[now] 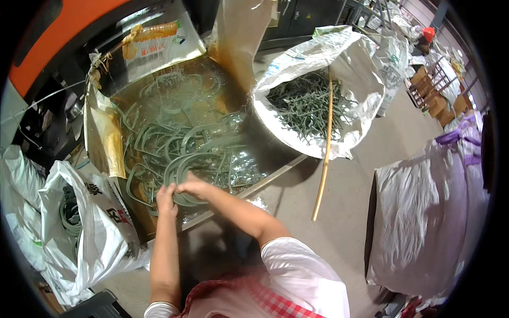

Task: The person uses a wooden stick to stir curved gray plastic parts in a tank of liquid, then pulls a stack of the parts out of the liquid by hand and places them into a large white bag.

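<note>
My left hand and my right hand are close together over the near side of a shallow water tank. Both are closed on grey-green curved plastic strips, which arch up and away from my fingers. Exactly how many strips each hand grips is hidden. Behind them, more curved plastic pieces lie in a loose tangle, partly in the water. Further back, several pieces show blurred under the surface.
A white woven sack of short green scraps stands right of the tank, a bamboo stick leaning across it. At left, another white sack holds curved pieces. A large wrapped bale stands far right. An orange machine is behind.
</note>
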`<act>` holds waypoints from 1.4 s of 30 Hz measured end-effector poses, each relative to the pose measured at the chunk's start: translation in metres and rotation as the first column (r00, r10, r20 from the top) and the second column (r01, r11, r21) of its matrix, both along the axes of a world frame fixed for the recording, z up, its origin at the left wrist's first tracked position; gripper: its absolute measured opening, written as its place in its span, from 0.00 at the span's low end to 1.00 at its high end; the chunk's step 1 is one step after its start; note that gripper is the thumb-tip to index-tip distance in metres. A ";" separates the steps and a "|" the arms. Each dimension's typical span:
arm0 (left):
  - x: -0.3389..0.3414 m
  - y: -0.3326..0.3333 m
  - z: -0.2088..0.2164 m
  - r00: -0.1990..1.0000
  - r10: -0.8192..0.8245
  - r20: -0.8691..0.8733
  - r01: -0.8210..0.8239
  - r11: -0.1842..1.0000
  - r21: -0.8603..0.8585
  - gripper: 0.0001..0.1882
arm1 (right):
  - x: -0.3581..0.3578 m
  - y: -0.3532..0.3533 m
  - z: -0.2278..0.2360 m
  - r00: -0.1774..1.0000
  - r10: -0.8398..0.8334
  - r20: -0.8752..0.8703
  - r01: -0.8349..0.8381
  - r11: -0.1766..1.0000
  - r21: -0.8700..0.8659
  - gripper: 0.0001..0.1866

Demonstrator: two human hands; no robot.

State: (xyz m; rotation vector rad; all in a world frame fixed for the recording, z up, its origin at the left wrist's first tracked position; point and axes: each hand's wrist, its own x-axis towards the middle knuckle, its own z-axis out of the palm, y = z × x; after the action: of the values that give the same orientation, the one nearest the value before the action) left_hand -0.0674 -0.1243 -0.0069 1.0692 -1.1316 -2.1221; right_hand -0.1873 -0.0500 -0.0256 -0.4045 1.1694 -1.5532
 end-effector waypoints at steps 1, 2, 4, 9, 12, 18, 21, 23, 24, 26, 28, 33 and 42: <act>0.009 -0.005 0.010 0.999 0.033 -0.010 -0.033 0.999 -0.011 0.12 | 0.000 -0.001 0.018 0.999 0.003 0.047 0.000 0.997 -0.072 0.31; 0.016 -0.006 0.023 0.998 0.068 -0.019 -0.068 0.997 -0.021 0.10 | -0.002 0.003 0.034 0.997 -0.061 -0.053 0.052 0.988 -0.145 0.25; 0.027 -0.010 0.045 0.996 0.074 -0.043 -0.075 0.997 -0.027 0.09 | -0.007 0.019 0.052 0.995 -0.101 0.013 0.102 0.989 -0.104 0.17; 0.033 0.004 0.027 0.996 -0.052 -0.068 0.048 0.997 -0.061 0.18 | 0.021 0.034 0.078 0.957 0.032 -0.288 -0.058 0.995 -0.083 0.30; 0.030 0.023 0.006 0.997 0.024 -0.068 -0.035 0.987 -0.159 0.24 | 0.034 0.036 0.065 0.831 0.139 -0.538 -0.059 0.985 0.164 0.40; 0.036 -0.006 0.014 0.987 0.127 -0.102 -0.135 0.988 -0.075 0.13 | 0.033 0.042 0.083 0.998 -0.068 0.007 0.068 0.998 0.016 0.27; 0.039 -0.021 0.032 0.981 0.168 -0.097 -0.174 0.983 -0.055 0.14 | -0.007 0.056 0.067 0.969 -0.129 0.213 0.177 0.957 -0.229 0.29; 0.041 -0.027 0.043 0.965 0.236 -0.111 -0.240 0.970 -0.026 0.16 | -0.003 0.059 0.098 0.946 -0.179 0.271 0.229 0.960 -0.164 0.29; 0.040 -0.030 0.044 0.957 0.264 -0.115 -0.265 0.964 0.013 0.17 | -0.004 0.061 0.106 0.928 -0.160 0.336 0.232 0.955 -0.186 0.29; 0.047 -0.039 0.045 0.955 0.262 -0.138 -0.268 0.963 -0.024 0.21 | -0.013 0.063 0.111 0.921 -0.072 0.383 0.171 0.958 -0.231 0.28; 0.052 -0.042 0.058 0.954 0.300 -0.020 -0.299 0.940 -0.166 0.30 | -0.021 0.063 0.114 0.941 0.043 0.337 0.050 0.964 -0.262 0.28; 0.054 -0.053 0.038 0.908 0.418 -0.028 -0.416 0.890 -0.185 0.34 | -0.025 0.061 0.111 1.000 -0.014 -0.002 0.014 1.000 0.010 0.26; 0.019 0.005 0.021 0.920 0.392 0.000 -0.368 0.864 -0.343 0.36 | 0.057 0.024 0.098 0.933 0.245 -0.264 -0.250 0.968 0.015 0.35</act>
State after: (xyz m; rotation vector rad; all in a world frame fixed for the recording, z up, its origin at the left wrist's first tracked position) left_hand -0.0486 -0.1193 0.0142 1.1020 -1.1526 -1.5299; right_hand -0.1304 -0.0260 0.0725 -0.7615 1.2533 -1.3178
